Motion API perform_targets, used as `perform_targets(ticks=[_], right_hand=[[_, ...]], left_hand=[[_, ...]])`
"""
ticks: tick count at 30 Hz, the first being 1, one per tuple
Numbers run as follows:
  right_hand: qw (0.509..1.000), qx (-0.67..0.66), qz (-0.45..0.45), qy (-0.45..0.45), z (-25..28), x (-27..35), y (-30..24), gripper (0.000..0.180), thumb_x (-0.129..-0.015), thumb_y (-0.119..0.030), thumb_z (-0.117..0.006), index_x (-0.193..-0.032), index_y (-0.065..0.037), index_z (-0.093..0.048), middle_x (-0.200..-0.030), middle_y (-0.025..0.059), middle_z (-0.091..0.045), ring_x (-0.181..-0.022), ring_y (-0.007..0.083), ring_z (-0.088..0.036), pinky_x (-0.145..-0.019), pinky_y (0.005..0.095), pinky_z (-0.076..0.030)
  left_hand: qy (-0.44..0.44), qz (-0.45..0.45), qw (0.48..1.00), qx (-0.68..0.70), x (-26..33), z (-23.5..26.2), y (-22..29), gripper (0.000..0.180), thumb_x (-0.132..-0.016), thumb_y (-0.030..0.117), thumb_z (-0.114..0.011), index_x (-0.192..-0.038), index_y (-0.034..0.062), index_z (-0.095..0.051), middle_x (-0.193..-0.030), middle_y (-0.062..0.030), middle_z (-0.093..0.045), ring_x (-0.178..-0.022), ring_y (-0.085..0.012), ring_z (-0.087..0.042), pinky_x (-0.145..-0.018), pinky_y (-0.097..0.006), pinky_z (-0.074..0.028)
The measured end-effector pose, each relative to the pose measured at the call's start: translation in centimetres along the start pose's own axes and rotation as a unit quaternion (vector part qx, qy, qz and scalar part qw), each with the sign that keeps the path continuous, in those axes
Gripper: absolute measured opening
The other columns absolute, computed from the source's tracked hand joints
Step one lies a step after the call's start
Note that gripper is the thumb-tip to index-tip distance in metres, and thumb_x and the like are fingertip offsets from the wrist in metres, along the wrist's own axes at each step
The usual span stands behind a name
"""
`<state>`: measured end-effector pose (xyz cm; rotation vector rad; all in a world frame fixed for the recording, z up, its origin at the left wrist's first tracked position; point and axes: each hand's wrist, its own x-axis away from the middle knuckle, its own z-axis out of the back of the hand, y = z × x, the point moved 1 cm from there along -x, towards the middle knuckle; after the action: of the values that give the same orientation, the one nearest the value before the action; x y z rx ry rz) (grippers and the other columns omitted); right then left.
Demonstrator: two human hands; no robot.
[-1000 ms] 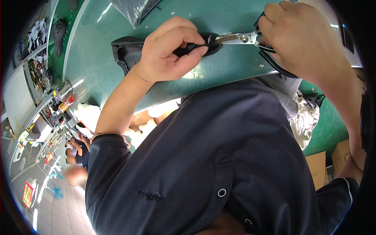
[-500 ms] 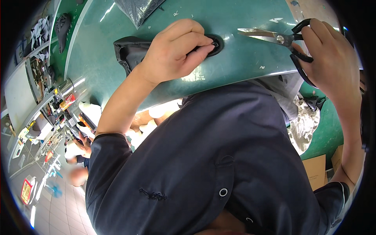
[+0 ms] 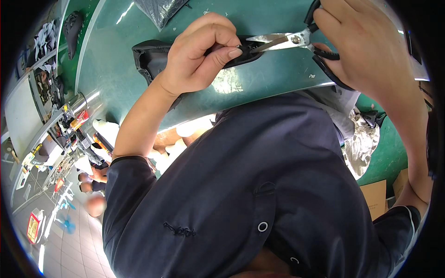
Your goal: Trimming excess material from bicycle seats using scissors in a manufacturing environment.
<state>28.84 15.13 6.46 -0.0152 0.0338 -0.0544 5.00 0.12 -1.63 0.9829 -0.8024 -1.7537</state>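
A black saddle-shaped cover lies on the green table, its wide hollow end to the left and its narrow end to the right. My left hand covers its middle, thumb and forefinger pinched on the cover near the narrow end; any thread between them is too small to make out. My right hand grips the black handles of metal scissors. Their blades are parted and point left, with the tips over the narrow end, just right of my left fingertips.
A dark plastic bag lies at the table's far edge. The green table ends close to my body. Another black saddle-shaped piece lies at the far left. Below right stands a cardboard box. Other people are at the lower left.
My right hand has brought the scissors left, from apart to over the cover's narrow end. My left hand has shifted slightly left and up, and the cover has moved a little with it.
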Motion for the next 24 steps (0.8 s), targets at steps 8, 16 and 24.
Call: perform_targets(ticks=[8,16,24], right_hand=[[0.996,0.057,0.036,-0.065,-0.9,-1.3,0.3,0.022,-0.071,-0.027,-0.071,-0.074,-0.007,-0.063,-0.074,0.0047,-0.059,-0.068,0.0229,-0.062,-0.061,0.0362,-0.051],[0.984,0.115,0.096,-0.091,-0.7,-1.4,1.1,0.017,-0.072,-0.022,-0.067,-0.073,-0.005,-0.064,-0.070,0.0049,-0.062,-0.062,0.0226,-0.064,-0.056,0.0345,-0.053],[0.994,0.089,0.027,-0.062,0.7,0.0,1.3,0.029,-0.066,-0.032,-0.076,-0.072,-0.009,-0.059,-0.075,0.0045,-0.055,-0.067,0.0235,-0.059,-0.060,0.0373,-0.048]], left_hand=[[0.020,0.025,0.998,0.056,0.0,-0.3,-0.4,0.011,-0.091,-0.005,-0.074,-0.098,-0.0022,-0.066,-0.097,-0.0062,-0.060,-0.068,-0.0097,-0.047,-0.060,-0.025,-0.040],[-0.032,0.006,0.999,0.003,0.2,0.8,-1.4,0.007,-0.095,-0.004,-0.067,-0.100,-0.0017,-0.062,-0.102,-0.0113,-0.062,-0.077,-0.0139,-0.056,-0.068,-0.026,-0.046],[0.006,-0.211,0.955,0.206,-0.1,-0.3,-5.1,0.008,-0.092,-0.007,-0.071,-0.094,-0.0019,-0.064,-0.100,-0.0083,-0.058,-0.082,-0.0129,-0.052,-0.073,-0.024,-0.041]])
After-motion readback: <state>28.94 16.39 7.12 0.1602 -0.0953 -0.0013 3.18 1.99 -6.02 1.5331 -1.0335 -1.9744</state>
